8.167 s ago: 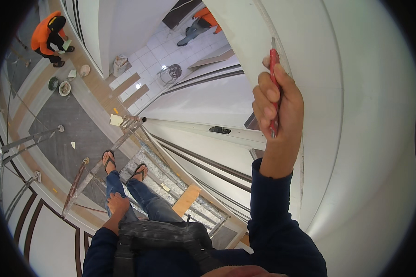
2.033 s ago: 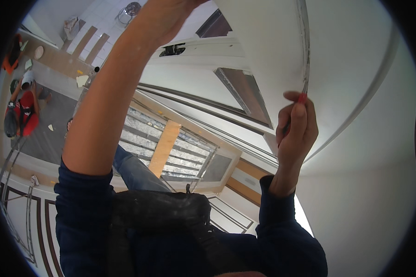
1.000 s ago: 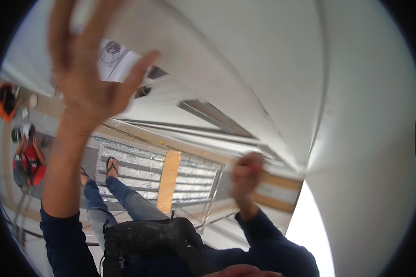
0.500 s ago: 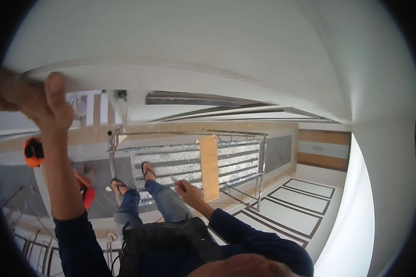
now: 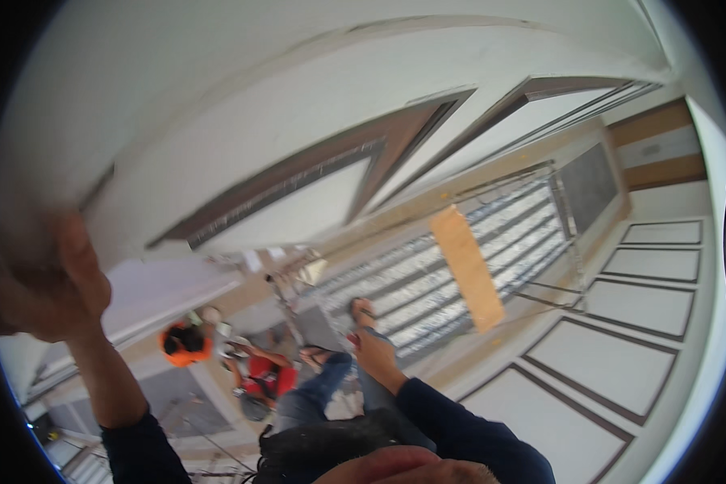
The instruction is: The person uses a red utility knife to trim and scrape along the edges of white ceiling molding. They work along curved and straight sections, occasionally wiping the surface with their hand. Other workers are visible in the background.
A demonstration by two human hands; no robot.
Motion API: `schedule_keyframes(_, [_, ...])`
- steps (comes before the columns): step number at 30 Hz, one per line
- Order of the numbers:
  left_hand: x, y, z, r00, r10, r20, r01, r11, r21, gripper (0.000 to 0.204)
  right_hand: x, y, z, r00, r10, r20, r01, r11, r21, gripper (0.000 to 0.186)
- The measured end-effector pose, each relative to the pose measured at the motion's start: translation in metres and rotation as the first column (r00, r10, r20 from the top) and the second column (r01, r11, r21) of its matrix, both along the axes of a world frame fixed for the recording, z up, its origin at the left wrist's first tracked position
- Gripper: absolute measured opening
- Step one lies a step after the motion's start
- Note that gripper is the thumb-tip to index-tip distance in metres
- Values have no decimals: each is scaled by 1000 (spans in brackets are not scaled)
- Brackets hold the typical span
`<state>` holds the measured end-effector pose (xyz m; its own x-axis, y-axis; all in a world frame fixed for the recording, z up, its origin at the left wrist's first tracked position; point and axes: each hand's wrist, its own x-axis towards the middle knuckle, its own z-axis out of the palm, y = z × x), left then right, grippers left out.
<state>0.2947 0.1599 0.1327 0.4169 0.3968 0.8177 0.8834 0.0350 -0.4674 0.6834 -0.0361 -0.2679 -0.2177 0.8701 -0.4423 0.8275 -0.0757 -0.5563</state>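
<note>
Fingers of the right hand (image 5: pixel 373 355) clasp a red-handled tool (image 5: pixel 353 340), low and well apart from the rough seam (image 5: pixel 365 27) in the white wall (image 5: pixel 298 97); the blurred left hand's (image 5: pixel 52 286) grip cannot be told. Completed extent: indeterminable.

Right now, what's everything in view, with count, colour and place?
Red object: 1, red, mostly hidden in right hand
Board: 1, orange-tan, across platform
Slatted platform: 1, silvery grey, centre right, below
Co-worker in orange: 1, lower left
Co-worker in red: 1, lower middle
Wall panels: at least 5, white, brown-bordered, right
White surface: 1, white, top
Smaller items: too blurred to count
Left hand: 1, navy sleeve, far left, blurred
Right hand: 1, navy sleeve, lower centre
</note>
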Motion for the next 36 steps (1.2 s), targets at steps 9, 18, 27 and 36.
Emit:
schedule_keyframes(9, [44, 15, 21, 977, 142, -162, -138, 990, 35, 85, 13, -1, -15, 979, -199, 30, 201, 974, -102, 26])
schedule_keyframes(18, [42, 22, 24, 985, 78, -156, -71, 996, 51, 81, 16, -15, -19, 852, -524, -2, 517, 842, -154, 22])
schedule_keyframes(27, [65, 12, 7, 996, 57, -72, -58, 998, -4, 78, 51, 216, 209, 189, -582, -791, 598, 707, -378, 29])
schedule_keyframes(36, [283, 78, -23, -386, 486, 784, 919, 281, 277, 83, 25, 283, 395, 44, -248, -968, 449, 870, -203, 23])
